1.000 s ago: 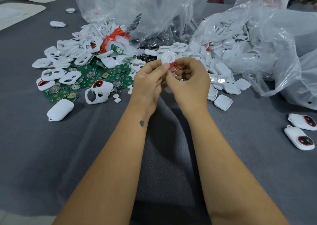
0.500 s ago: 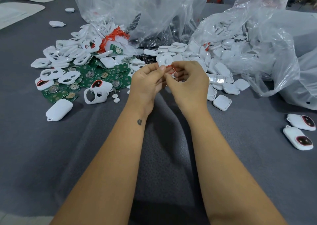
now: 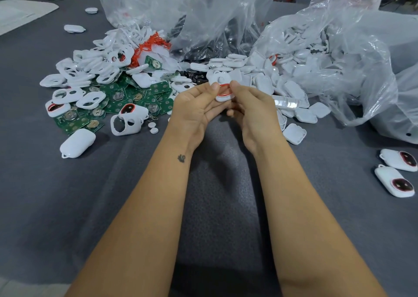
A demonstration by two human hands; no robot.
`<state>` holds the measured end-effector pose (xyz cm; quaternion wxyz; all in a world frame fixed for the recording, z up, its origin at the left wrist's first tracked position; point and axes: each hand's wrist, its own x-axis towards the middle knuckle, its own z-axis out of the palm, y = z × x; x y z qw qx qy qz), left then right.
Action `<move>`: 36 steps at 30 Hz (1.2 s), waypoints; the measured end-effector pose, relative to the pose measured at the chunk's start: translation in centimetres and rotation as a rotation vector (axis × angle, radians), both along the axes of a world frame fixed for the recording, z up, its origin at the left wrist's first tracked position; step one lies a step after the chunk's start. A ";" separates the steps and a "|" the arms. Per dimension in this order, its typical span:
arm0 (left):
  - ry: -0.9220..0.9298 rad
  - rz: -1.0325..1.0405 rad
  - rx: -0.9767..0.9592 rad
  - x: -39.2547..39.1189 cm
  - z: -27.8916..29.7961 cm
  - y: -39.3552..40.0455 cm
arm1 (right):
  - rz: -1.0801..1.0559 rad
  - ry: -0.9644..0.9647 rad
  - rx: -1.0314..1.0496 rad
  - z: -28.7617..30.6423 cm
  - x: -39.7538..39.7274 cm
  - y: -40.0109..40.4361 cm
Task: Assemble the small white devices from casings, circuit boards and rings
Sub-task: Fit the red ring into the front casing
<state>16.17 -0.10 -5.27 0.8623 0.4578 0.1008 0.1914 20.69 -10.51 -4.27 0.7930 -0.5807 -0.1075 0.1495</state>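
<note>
Both hands meet over the grey felt-like table cover [image 3: 214, 206], and from my seat I see the left hand [image 3: 194, 108] and the right hand [image 3: 253, 108] pinching one small white plastic casing with a thin red ring [image 3: 224, 94] on its face between them. Left thumb and fingers curl around the casing's left edge; the right thumb presses at its upper right edge, with the other right fingers folded beneath. I take that held casing as my landmark. To its left lies a spread of green circuit boards with round metal cells [image 3: 117, 99], and beyond those, further left and back, a heap of white open-windowed casing fronts [image 3: 90, 70] with a bunch of orange-red rings [image 3: 149, 45] at its far side. Nearer me and left of the casing rests a closed white rounded shell [image 3: 77, 144]. Right of the casing sits a pile of white square casing backs [image 3: 271, 74], spilling from a clear plastic bag [image 3: 339, 59]. Far right of the casing and closer to me, two finished white devices with dark red-rimmed windows [image 3: 398, 172] lie side by side.
</note>
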 end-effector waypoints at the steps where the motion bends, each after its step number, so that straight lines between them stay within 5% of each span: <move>1: -0.003 -0.011 0.007 -0.1 0.0 0.0 | 0.016 0.011 -0.004 0.0 0.1 -0.1; 7: 0.020 -0.065 -0.016 -0.2 0.0 0.3 | -0.035 -0.071 -0.085 -0.3 0.1 -0.1; 11: 0.040 0.011 -0.029 0.0 0.0 -0.1 | -0.266 -0.462 -0.361 -0.8 -0.1 0.1; 15: 0.012 0.080 -0.083 0.2 0.1 -0.2 | -0.210 -0.601 -0.413 -0.9 -0.4 0.3; 36: 0.065 0.103 0.124 0.1 -0.1 0.0 | -0.251 -0.679 -0.496 -1.2 -0.1 0.3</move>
